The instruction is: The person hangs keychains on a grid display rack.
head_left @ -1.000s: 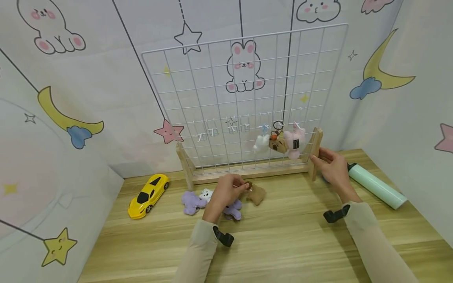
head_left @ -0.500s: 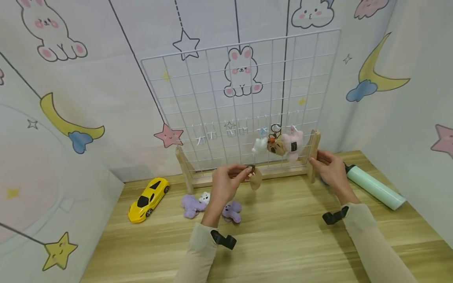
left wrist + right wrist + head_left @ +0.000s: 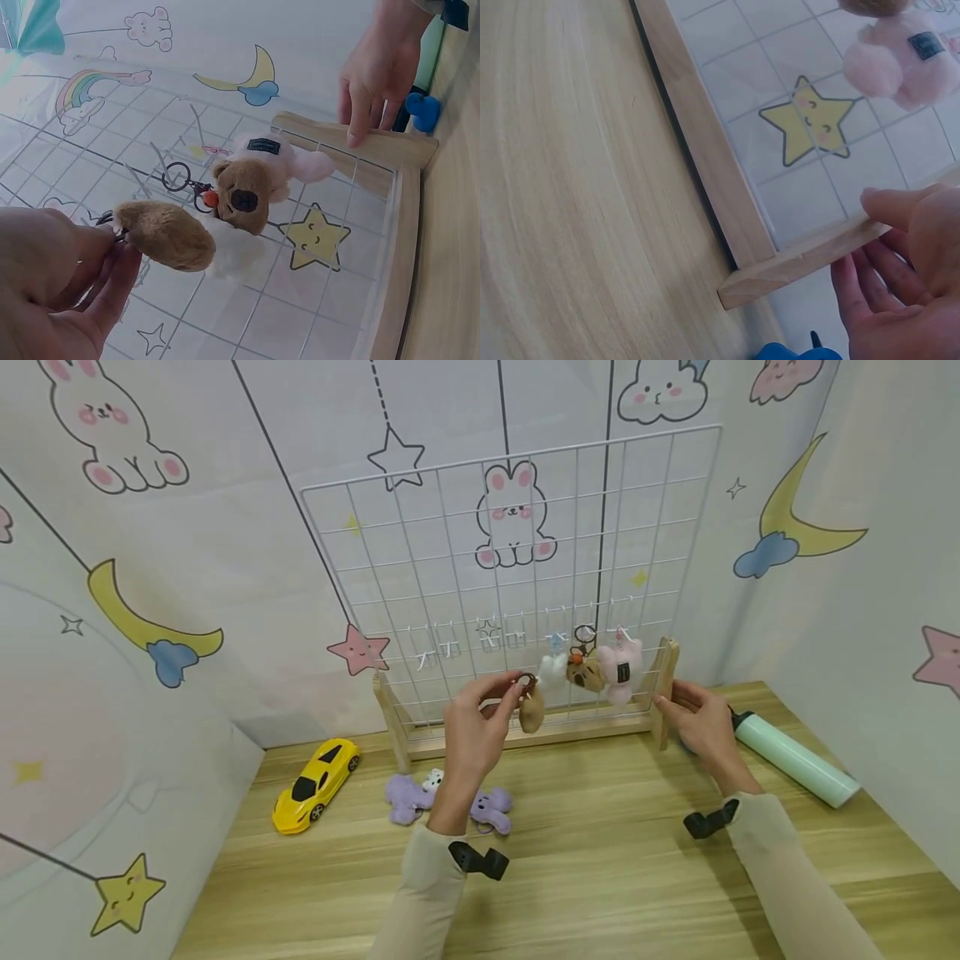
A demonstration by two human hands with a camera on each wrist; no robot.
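My left hand pinches the dark ring of a brown plush keychain, which hangs in front of the white wire grid rack. In the left wrist view that plush dangles beyond the fingertips, its front turned away. My right hand grips the rack's right wooden upright, thumb on the near side and fingers behind. On the rack's hooks hang a white plush, a brown bear plush with an orange bead and a pink plush. Several bare white hooks sit left of them.
Two purple plushes and a small white one lie on the table by my left forearm. A yellow toy car stands at the left. A mint-green cylinder lies at the right. A blue object sits behind the upright.
My left hand has lifted the brown plush keychain off the table and raised it in front of the grid's lower part. My right hand stays on the upright.
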